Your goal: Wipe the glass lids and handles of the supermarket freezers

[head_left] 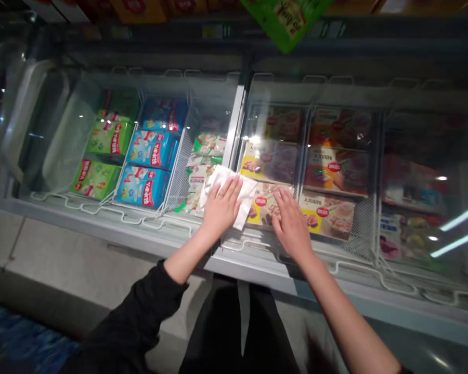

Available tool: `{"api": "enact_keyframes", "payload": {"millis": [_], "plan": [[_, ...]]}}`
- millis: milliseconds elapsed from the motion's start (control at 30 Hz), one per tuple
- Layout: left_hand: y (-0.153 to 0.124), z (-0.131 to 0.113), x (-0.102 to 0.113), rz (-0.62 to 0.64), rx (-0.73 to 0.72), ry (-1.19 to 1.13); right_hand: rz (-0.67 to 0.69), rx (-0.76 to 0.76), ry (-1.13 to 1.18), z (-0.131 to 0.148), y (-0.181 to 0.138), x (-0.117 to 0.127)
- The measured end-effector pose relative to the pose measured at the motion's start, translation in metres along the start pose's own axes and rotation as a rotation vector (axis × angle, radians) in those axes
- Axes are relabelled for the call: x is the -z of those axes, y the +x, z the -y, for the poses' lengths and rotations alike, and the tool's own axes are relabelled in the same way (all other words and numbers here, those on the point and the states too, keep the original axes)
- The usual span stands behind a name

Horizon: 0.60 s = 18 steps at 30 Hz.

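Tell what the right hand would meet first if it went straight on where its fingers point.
The right hand would probably meet just the glass, passing over the box beneath; depth is unclear.

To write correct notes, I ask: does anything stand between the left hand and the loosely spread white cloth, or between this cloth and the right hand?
Nothing visible does. The left hand rests on the loosely spread white cloth, and an unobstructed gap separates the cloth from the right hand.
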<state>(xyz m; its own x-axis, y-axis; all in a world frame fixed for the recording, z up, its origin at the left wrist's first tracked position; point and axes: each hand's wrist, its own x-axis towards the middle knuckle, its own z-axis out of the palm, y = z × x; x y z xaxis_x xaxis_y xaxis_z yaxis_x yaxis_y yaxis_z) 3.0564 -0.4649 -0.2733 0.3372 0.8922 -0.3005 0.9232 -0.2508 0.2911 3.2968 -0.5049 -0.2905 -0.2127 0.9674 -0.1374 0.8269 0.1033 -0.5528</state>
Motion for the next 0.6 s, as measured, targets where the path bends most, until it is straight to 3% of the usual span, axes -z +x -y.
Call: {"api": "enact_keyframes", "payload": {"millis": [133,233,333,500,600], "plan": [[0.103,0.006,0.006,-0.111,-0.010,0.046,0.000,-0.045,-0.055,-0.014,-0.055,0.006],[0.131,0.006,0.005,-0.126,-0.004,0.077,-0.023,-0.052,-0.102,-0.023,-0.067,0.003],[0.090,0.000,-0.002,-0.116,-0.030,0.099,-0.052,-0.047,-0.154,-0.023,-0.068,-0.003],[-0.055,-0.013,-0.014,0.013,-0.102,0.095,-0.056,-0.020,-0.185,-0.020,-0.069,-0.006],[-0.106,-0.014,-0.017,0.074,-0.037,0.104,-0.070,-0.012,-0.177,-0.021,-0.069,-0.006]]}}
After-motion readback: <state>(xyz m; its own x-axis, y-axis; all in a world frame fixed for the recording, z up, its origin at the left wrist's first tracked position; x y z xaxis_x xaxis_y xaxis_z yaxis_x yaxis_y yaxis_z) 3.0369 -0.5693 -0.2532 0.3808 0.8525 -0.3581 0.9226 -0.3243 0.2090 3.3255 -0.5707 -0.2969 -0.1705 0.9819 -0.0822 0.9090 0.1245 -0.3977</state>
